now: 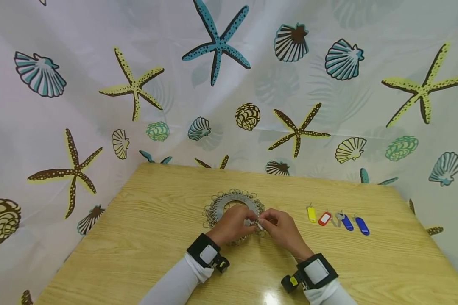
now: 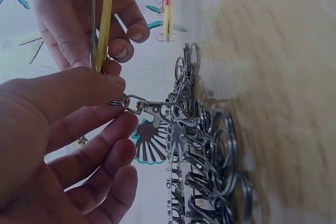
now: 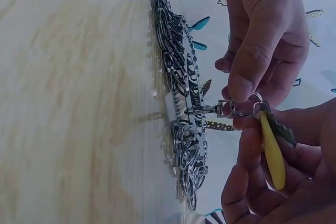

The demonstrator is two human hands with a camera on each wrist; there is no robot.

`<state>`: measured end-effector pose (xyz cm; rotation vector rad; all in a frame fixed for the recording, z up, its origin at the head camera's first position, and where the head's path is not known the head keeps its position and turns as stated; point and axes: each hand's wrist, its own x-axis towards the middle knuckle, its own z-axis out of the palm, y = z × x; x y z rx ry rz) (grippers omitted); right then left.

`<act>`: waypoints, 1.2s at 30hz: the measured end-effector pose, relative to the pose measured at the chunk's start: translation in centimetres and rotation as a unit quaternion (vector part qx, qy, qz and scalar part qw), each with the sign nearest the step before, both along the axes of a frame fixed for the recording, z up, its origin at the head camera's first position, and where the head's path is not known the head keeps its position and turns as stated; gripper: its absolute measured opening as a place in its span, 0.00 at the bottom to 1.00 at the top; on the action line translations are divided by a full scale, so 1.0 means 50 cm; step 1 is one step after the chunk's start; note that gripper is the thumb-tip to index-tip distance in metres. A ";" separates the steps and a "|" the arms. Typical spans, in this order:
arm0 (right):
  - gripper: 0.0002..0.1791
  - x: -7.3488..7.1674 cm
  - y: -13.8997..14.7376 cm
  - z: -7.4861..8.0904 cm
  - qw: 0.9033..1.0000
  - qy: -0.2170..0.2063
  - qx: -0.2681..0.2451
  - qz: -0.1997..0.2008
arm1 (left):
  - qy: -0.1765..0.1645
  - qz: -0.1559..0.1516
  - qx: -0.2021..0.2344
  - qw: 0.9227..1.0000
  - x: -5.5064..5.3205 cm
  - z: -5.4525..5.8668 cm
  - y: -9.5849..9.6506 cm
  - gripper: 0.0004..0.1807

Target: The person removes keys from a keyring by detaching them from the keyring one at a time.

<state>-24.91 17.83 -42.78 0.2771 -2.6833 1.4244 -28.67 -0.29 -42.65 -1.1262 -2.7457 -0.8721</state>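
Note:
A flat grey metal ring lies on the table, edged with many small clasps and split rings. At its right side, my left hand pinches a split ring joined to a swivel clasp on the metal ring's edge. From this split ring hang a yellow key tag and a key. My right hand holds the tag and key between thumb and fingers, close to the left fingertips. Fingers partly hide the split ring in both wrist views.
To the right on the wooden table lie a yellow tag, a red tag, keys beside a blue tag, and another blue tag. A patterned curtain stands behind the table.

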 end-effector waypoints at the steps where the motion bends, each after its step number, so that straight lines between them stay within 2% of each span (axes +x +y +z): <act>1: 0.03 0.000 0.000 0.000 1.000 0.000 -0.002 -0.001 | 0.002 0.000 -0.001 1.000 0.000 0.001 0.000 0.09; 5: 0.02 0.000 -0.002 0.000 1.000 0.004 -0.005 -0.003 | 0.000 -0.002 -0.003 1.000 0.000 0.001 -0.001 0.09; 12: 0.03 0.000 0.003 0.000 1.000 -0.005 -0.001 0.004 | -0.027 -0.009 0.018 0.999 -0.007 -0.004 -0.007 0.11; 18: 0.03 0.002 0.005 -0.001 1.000 -0.004 -0.001 0.017 | -0.021 -0.013 0.019 1.000 -0.009 -0.007 -0.009 0.08; 30: 0.04 0.002 0.002 -0.008 1.000 -0.003 0.008 -0.004 | -0.012 -0.021 0.016 1.000 -0.008 -0.007 -0.008 0.08; 36: 0.04 0.004 0.003 -0.008 1.000 -0.003 0.008 -0.005 | -0.025 -0.028 0.012 0.999 -0.005 -0.003 -0.007 0.10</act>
